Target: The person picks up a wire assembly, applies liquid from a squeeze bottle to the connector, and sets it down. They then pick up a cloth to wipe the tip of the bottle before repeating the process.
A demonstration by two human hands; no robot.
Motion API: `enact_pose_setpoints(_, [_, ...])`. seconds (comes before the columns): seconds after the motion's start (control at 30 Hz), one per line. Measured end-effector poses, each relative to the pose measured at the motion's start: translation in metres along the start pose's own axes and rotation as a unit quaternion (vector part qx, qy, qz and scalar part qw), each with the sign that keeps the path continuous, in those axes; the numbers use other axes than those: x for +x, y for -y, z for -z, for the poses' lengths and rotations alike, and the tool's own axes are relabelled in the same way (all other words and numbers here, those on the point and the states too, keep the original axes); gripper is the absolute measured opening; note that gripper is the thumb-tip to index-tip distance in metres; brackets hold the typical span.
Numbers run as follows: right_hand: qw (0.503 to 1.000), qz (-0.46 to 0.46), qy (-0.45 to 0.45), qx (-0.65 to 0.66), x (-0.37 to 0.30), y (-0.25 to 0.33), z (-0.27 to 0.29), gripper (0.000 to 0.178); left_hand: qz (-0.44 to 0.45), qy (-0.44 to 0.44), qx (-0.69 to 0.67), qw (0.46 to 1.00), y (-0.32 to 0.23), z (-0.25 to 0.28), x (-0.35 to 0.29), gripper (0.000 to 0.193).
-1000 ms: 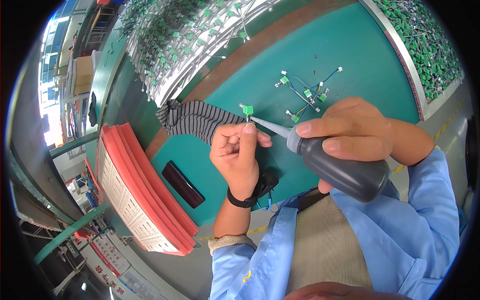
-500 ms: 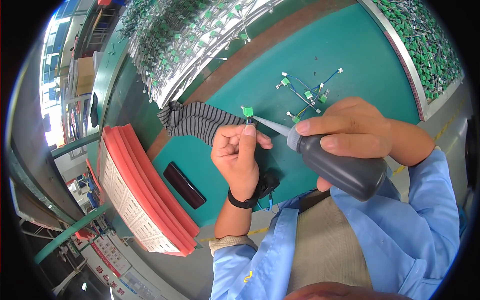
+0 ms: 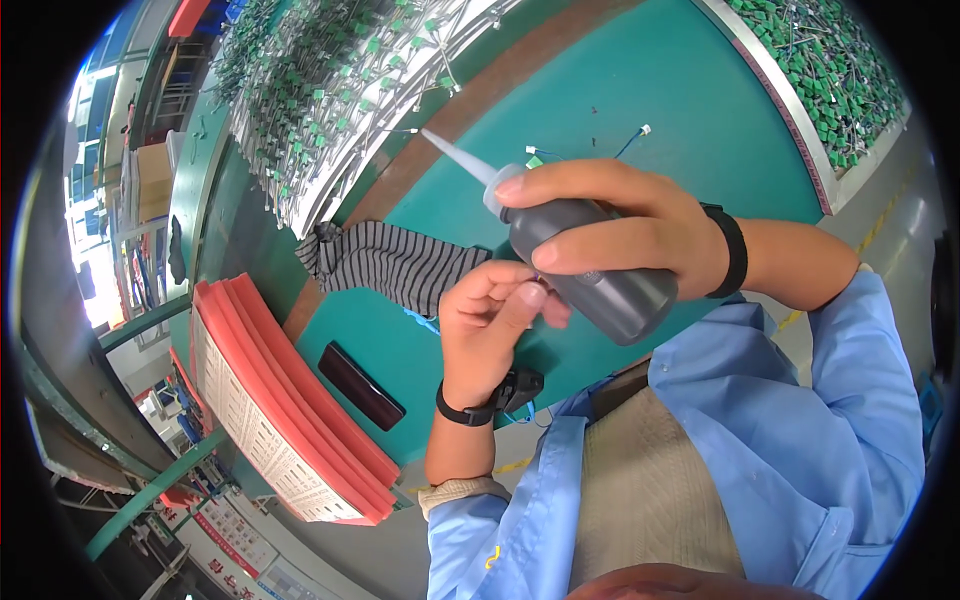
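Observation:
My right hand (image 3: 630, 215) is closed around a dark grey squeeze bottle (image 3: 625, 305). Its long pale nozzle points up and to the left, over the brown strip of the table. Below the bottle's neck, my left hand (image 3: 480, 325) has thumb and forefinger pinched together, partly behind the bottle. The bottle and right hand hide what the pinch holds; the earlier picture shows a small green connector with wires there. Beyond the right hand, a loose connector wire (image 3: 632, 140) lies on the green table, and more are covered by that hand.
Piles of green connector wires (image 3: 345, 90) fill the far left, and a white-edged tray of them (image 3: 825, 85) stands at far right. A striped cloth sleeve (image 3: 405, 262), a black phone (image 3: 362, 385) and red-edged document folders (image 3: 290, 390) lie to the left.
My right hand has moved left and up with the bottle, taking the nozzle away from the green connector. That connector is now out of sight. My left hand has shifted only slightly.

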State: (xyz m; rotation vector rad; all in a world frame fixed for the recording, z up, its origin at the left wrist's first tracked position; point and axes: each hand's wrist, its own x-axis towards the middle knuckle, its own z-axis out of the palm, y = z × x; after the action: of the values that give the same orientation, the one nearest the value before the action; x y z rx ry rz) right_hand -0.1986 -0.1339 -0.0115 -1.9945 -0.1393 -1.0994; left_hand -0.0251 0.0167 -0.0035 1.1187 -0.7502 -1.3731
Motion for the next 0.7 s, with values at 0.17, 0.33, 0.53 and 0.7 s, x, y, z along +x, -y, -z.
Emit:
enact_pose_setpoints(0.17, [0.999, -0.010, -0.011, -0.037, -0.001, 0.004, 0.009, 0.055, -0.051, -0.045, 0.166, 0.984, -0.002, -0.008, -0.002, 0.011])
enact_pose_setpoints(0.33, [0.995, 0.057, -0.076, 0.015, -0.009, 0.017, 0.010, 0.059, -0.065, -0.133, 0.099, 0.984, 0.005, 0.003, 0.001, 0.010])
enact_pose_setpoints(0.53, [0.993, 0.105, -0.029, -0.045, -0.011, 0.015, 0.009, 0.075, -0.087, -0.182, 0.122, 0.972, 0.003, 0.006, 0.001, 0.009])
enact_pose_setpoints(0.7, [0.993, 0.103, -0.031, -0.051, -0.010, 0.011, 0.006, 0.074, -0.076, -0.176, 0.113, 0.975, 0.002, 0.007, 0.002, 0.009])
